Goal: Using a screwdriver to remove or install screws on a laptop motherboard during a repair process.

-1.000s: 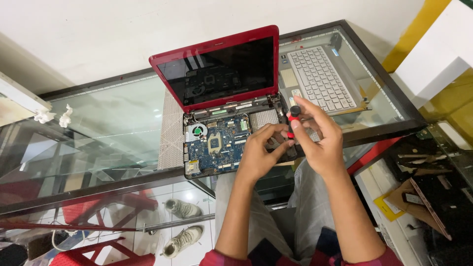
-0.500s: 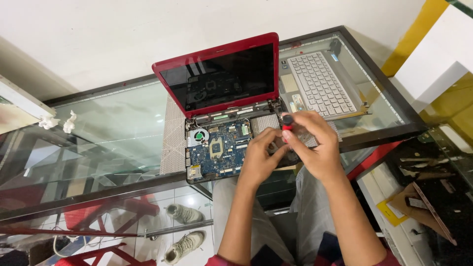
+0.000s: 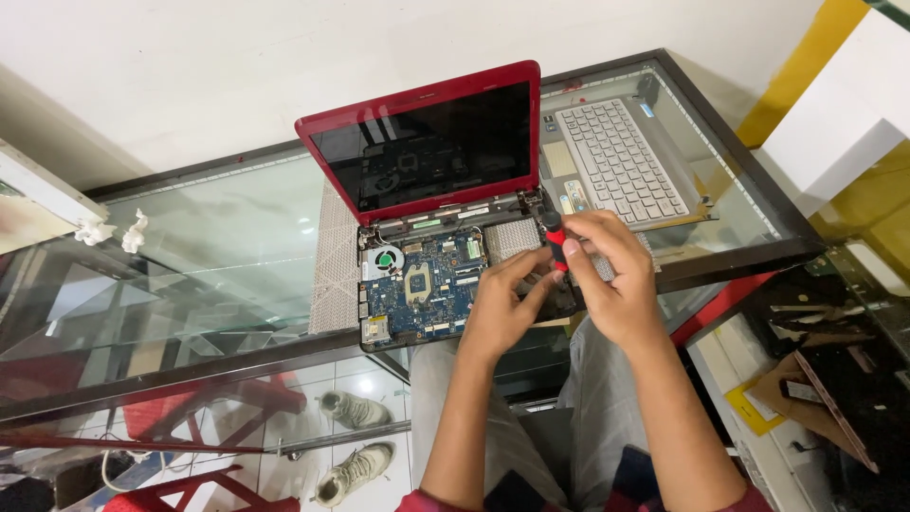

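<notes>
Nearest the camera, under the glass table, a pair of pale sneakers sits on the tiled floor. Above them, the left hand rests its fingers on the right part of the opened laptop base — fingers curled, though whether they pinch anything cannot be told. Just beside it, the right hand is closed around a red-and-black screwdriver, held upright over the base's right rear corner. The blue circuit board and a small fan lie exposed. Behind stands the red screen lid — and farther right, the detached silver keyboard panel.
</notes>
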